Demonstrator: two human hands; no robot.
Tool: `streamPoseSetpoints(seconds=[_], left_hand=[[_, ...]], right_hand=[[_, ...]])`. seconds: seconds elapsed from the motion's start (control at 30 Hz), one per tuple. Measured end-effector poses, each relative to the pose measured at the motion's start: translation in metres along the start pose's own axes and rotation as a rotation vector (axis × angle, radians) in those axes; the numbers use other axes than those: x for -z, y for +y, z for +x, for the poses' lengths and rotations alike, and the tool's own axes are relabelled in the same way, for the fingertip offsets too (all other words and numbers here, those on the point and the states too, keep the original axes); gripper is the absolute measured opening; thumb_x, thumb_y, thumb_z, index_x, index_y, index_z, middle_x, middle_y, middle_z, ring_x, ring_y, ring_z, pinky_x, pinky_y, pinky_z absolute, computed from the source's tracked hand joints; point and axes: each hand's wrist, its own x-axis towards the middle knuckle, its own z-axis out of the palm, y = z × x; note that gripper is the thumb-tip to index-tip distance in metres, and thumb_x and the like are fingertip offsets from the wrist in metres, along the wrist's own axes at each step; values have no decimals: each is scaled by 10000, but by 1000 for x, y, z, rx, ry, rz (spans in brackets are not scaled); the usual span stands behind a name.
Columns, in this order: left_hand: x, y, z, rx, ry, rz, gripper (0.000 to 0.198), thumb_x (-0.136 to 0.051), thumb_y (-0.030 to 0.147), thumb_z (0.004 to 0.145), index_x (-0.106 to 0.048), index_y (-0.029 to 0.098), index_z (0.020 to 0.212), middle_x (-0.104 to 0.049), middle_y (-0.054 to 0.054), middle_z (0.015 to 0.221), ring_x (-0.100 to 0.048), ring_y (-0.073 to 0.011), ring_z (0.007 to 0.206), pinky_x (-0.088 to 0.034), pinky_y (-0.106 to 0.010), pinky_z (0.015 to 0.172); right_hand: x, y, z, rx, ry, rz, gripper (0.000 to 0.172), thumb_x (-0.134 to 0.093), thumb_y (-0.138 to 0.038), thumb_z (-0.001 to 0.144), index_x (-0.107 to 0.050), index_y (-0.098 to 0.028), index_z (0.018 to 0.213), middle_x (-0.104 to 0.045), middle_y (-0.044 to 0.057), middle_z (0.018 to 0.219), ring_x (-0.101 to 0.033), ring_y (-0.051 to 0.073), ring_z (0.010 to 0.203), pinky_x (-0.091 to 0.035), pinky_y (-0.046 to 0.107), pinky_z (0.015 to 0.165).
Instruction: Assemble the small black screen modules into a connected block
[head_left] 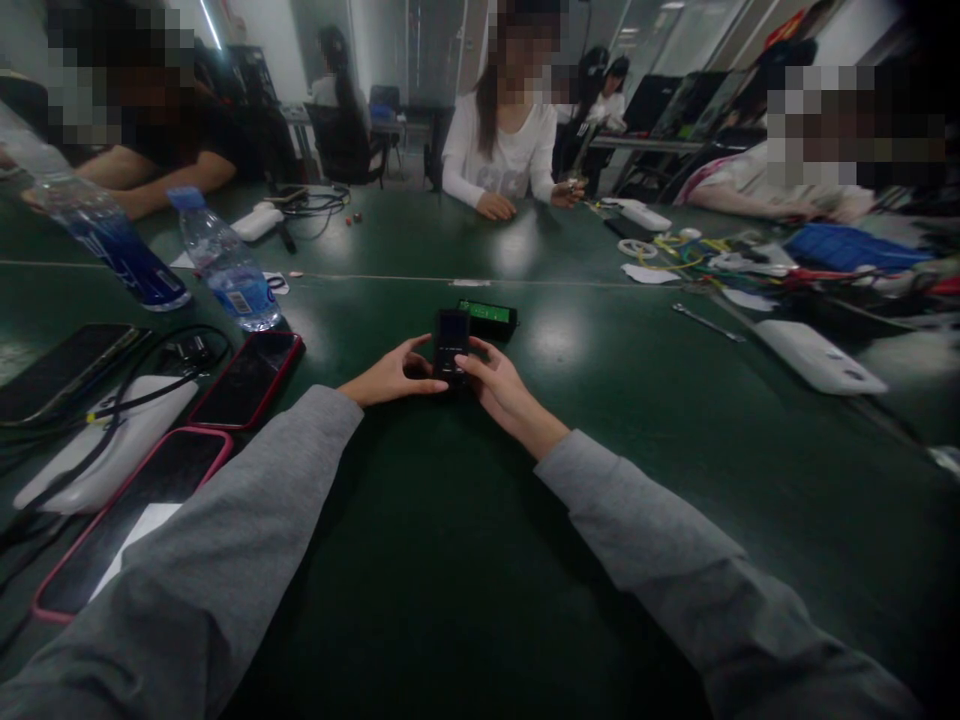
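Between my two hands a small black handheld device [451,338] stands upright above the dark green table [420,540], its screen and button area facing me. My left hand [396,374] grips its left edge, thumb along the lower corner and fingers curled behind. On the other side my right hand [510,392] holds the right edge, with the thumb lying over the front buttons. Just behind the device lies a black box with a green face [487,316], partly covered by the device and my right fingers. What the screen shows is too dark to read.
Left of my arm lie a red-edged phone [247,380], a pink-cased phone [139,525], a white power bank [112,440] and cables. Two bottles, one clear [229,265], stand behind them. A wrench [707,322] and a white device [821,357] lie right. Several people sit around.
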Motion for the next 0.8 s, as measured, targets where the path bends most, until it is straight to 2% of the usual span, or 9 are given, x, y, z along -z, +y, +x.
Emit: streamPoseSetpoints(seconds=[0.13, 0.4, 0.63, 0.8], left_hand=[[1, 0, -1, -21, -11, -21, 1041, -839, 358, 675, -264, 174, 1523, -667, -128, 1158, -608, -301, 1171, -395, -541, 1062], [1, -1, -1, -19, -24, -66, 987, -852, 323, 665, -326, 164, 1485, -676, -115, 1129, -618, -289, 1155, -404, -528, 1060], [2, -2, -1, -22, -28, -63, 992, -855, 315, 659, -323, 169, 1483, -676, -96, 1112, -621, -288, 1145, -384, -544, 1069], [1, -1, -1, -18, -34, -58, 989, -860, 309, 649, -335, 135, 1469, -658, -122, 1153, -598, -289, 1182, -375, -520, 1081]], right_hand=[[-2, -1, -1, -2, -6, 28, 769, -818, -359, 701, -415, -235, 1343, -593, 81, 1217, -572, 237, 1182, -466, 402, 1050], [-1, 0, 1, -4, -8, -10, 764, -813, -384, 695, -431, -242, 1340, -603, 70, 1195, -557, 238, 1190, -448, 416, 1065], [2, 0, 4, -51, -8, 134, 683, -879, -349, 648, -522, -255, 1222, -641, 27, 1094, -612, 211, 1067, -465, 393, 1037], [4, 2, 5, -45, -30, 161, 596, -893, -301, 645, -580, -242, 1148, -650, 33, 1090, -605, 219, 1091, -450, 399, 1054]])
